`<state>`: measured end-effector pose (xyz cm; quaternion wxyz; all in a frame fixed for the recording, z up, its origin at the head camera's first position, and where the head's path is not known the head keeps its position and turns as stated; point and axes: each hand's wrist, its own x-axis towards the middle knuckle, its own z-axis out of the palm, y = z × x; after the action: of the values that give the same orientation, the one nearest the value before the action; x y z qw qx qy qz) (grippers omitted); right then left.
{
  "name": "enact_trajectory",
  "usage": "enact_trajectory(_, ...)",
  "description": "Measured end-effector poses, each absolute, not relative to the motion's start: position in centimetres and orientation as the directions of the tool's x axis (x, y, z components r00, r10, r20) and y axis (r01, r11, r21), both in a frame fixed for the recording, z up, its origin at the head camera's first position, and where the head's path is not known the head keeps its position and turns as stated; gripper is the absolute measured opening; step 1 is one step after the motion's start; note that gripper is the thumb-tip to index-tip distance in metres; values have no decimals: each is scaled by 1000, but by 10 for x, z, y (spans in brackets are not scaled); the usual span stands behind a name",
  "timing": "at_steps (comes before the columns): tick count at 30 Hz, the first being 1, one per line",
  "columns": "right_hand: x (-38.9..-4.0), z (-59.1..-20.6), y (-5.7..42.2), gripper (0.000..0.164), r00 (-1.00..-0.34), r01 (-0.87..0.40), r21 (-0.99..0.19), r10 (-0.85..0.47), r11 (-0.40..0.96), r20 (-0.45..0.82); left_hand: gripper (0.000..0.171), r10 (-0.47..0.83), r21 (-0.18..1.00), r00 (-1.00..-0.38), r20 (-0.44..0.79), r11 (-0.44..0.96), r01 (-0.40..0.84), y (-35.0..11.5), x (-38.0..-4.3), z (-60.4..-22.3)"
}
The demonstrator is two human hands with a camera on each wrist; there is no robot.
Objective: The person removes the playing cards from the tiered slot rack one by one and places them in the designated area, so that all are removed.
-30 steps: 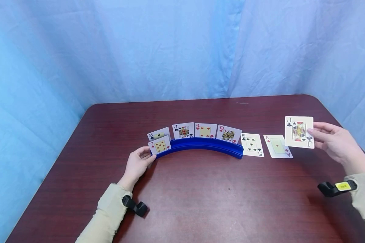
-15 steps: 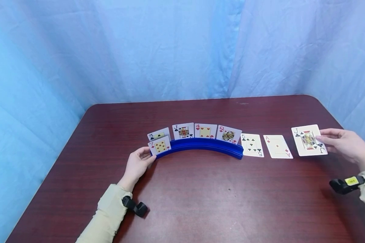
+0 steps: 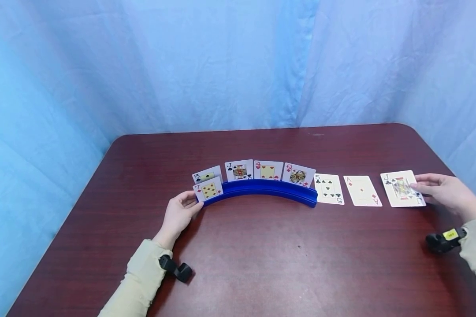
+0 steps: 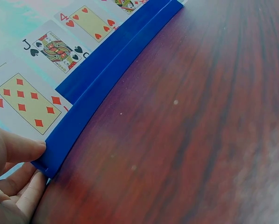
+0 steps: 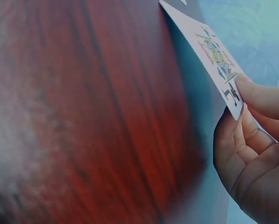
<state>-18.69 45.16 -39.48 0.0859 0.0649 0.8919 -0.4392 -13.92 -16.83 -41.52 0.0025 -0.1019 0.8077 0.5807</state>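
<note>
2 cards [image 3: 362, 191] lie flat on reddish wood-grain table [image 3: 262, 251], blue curtains [image 3: 214, 66] behind.

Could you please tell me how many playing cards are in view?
8: the three, diamond seven, spade jack, heart four and diamond queen in the blue rack; club five and diamond ace on the table; club jack in the right hand. More could be hidden behind these.

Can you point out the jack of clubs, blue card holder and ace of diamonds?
Jack of clubs [image 3: 402, 189], head view: the printed figure at its middle.
Blue card holder [image 3: 259, 187], head view: the middle of its curve.
Ace of diamonds [image 3: 362, 191], head view: the lone diamond at its center.
</note>
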Motion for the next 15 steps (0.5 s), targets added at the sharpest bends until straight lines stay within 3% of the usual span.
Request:
enact_trajectory(3,-187,-396,451,60,-976,197,-744,53,638,-213,36,-158,939,-980,-120,302,-164,-168,-139,-415)
enact_trajectory(15,-186,-392,442,56,-985,154,-540,89,827,-144,35,-163,936,-979,-123,310,-169,-168,-139,-415)
